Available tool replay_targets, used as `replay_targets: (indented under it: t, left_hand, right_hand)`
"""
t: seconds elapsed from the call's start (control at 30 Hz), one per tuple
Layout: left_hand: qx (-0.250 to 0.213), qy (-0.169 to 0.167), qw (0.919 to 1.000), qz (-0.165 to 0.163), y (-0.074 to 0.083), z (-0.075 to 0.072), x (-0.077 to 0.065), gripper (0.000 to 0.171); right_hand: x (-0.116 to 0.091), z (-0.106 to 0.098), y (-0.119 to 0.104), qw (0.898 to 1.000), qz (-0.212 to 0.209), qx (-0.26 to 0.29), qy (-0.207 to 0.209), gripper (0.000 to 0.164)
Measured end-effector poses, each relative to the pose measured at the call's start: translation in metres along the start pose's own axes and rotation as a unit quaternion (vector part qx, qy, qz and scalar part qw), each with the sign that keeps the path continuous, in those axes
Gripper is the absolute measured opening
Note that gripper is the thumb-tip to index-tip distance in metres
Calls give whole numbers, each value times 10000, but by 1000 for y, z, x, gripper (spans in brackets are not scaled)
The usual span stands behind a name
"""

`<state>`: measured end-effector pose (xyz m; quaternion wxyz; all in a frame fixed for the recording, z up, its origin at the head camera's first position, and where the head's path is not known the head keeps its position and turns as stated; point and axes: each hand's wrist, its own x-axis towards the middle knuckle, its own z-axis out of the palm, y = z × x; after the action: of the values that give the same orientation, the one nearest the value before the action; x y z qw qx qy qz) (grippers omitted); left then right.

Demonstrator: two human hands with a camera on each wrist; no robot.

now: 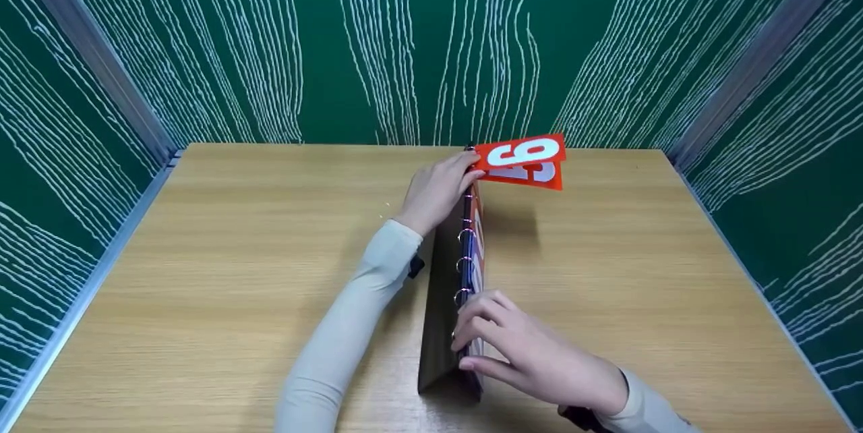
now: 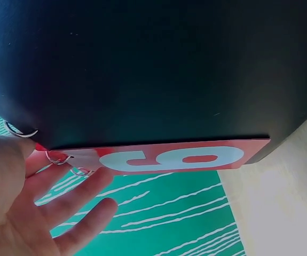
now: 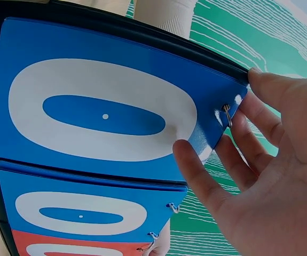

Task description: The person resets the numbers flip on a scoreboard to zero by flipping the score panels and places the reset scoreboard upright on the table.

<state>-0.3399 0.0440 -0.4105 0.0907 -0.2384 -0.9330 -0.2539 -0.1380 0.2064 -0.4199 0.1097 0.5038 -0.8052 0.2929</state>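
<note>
A tabletop flip scoreboard point(image 1: 441, 325) with a black tent-shaped stand stands lengthwise in front of me. At its far end my left hand point(image 1: 438, 193) pinches red number cards at their ringed edge. A red card with a white 6 point(image 1: 526, 150) sticks out to the right, above another red card point(image 1: 546, 177). At the near end my right hand point(image 1: 532, 352) grips the scoreboard's top edge, fingers curled over it. In the right wrist view, one fingertip lies over the big blue card with a white 0 point(image 3: 105, 69), and the thumb touches the black corner.
Metal rings point(image 1: 465, 264) run along the scoreboard's top edge. A smaller blue 0 card point(image 3: 81, 232) and a red card point(image 3: 116, 246) hang beside the big blue one. The wooden table point(image 1: 236, 271) is bounded by green walls point(image 1: 431, 35) with white wavy lines.
</note>
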Motion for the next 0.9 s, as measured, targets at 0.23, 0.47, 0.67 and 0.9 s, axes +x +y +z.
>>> replay_targets:
  t: [0.23, 0.47, 0.67, 0.9]
  left_hand:
    - [235, -34, 9997, 101, 0, 0, 1, 47]
    - [376, -83, 9993, 25, 2, 1, 1, 46]
    - [612, -173, 9980, 6, 3, 0, 1, 47]
    - [629, -155, 9979, -9, 1, 2, 1, 48]
  right_hand:
    - [0, 1, -1, 10000, -4, 56, -30, 19]
    - [0, 0, -1, 9999, 48, 72, -101, 18]
    - [0, 0, -2, 9998, 56, 189, -82, 17]
    - [0, 0, -3, 9997, 108, 161, -130, 14]
